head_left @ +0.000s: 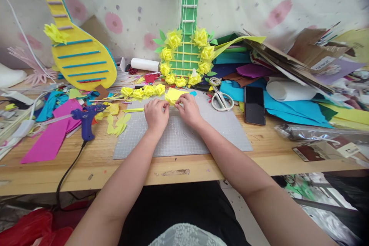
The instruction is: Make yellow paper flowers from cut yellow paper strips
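Observation:
Between my two hands is a small piece of yellow crepe paper (170, 97), pinched at both sides over the grey cutting mat (184, 142). My left hand (157, 114) grips its left end with fingers together, and my right hand (188, 109) pinches its right side. Just behind them lies a flat yellow paper sheet (175, 93). A row of yellow paper flowers (143, 91) sits left of that sheet. Beyond the mat stands a green paper guitar (188, 23) ringed with yellow flowers. The fingertips partly cover the held piece.
A blue glue gun (87, 121) stands at left near magenta paper (53, 138) and yellow petal cutouts (117, 125). White-handled scissors (221, 99) and a phone (254, 105) lie at right. A yellow paper instrument (83, 54) leans at back left. Cardboard (311, 52) and coloured paper crowd the right.

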A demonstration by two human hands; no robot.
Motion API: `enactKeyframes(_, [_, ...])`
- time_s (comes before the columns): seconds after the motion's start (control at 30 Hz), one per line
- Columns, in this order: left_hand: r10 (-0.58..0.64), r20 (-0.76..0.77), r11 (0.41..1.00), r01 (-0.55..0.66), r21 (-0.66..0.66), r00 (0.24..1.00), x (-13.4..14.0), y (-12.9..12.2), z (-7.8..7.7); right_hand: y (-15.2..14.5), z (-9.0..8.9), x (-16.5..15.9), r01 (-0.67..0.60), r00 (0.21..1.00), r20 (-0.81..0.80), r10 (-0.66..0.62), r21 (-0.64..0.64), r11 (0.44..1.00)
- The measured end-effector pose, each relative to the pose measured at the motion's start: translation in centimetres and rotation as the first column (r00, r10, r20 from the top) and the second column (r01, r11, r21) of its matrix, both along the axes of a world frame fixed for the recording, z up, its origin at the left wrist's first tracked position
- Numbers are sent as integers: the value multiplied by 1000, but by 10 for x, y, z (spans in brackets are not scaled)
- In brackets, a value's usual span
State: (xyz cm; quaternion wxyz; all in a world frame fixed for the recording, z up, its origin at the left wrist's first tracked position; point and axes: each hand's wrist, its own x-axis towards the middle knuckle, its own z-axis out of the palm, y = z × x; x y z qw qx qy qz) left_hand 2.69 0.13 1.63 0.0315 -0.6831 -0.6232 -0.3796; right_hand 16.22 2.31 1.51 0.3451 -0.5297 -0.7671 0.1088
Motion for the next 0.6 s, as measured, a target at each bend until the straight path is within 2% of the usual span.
enactKeyframes(0.17, [8, -79, 1000, -9, -9, 997, 6, -4, 4, 0, 1, 1, 8, 1000, 29, -10, 68, 998])
enactKeyframes(0.43, [52, 57, 995, -47, -87, 997, 6, -1, -3, -4, 4, 0, -22, 996, 92, 12, 102, 995])
enactKeyframes(0.6, [0, 84, 999, 3, -40, 996, 5, 0, -3, -2, 6, 1, -25, 981, 192, 6, 98, 995])
